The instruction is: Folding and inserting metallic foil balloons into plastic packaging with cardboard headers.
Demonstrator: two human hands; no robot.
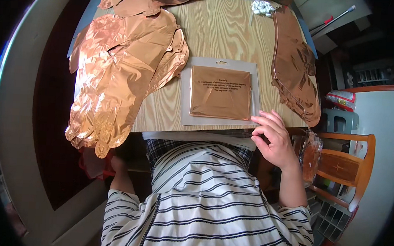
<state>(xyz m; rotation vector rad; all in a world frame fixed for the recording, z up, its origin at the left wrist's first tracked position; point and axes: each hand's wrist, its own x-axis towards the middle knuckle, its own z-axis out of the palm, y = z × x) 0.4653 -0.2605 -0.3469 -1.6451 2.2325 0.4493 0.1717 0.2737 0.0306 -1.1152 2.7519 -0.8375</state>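
Packet (220, 92) of folded copper foil lies flat on the desk (219, 30), near its front edge. Right hand (274, 138) touches the packet's lower right corner, fingers curled and pinching its edge. Left hand is hidden below the desk under a pile of copper foil balloons (119, 70); its state cannot be told.

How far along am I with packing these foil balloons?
Done: one folded balloon sits in the flat bag on the table. In hand: the right hand pinches the bag's corner; the left hand is hidden below the table. Left: loose balloons and another pile remain unpacked.
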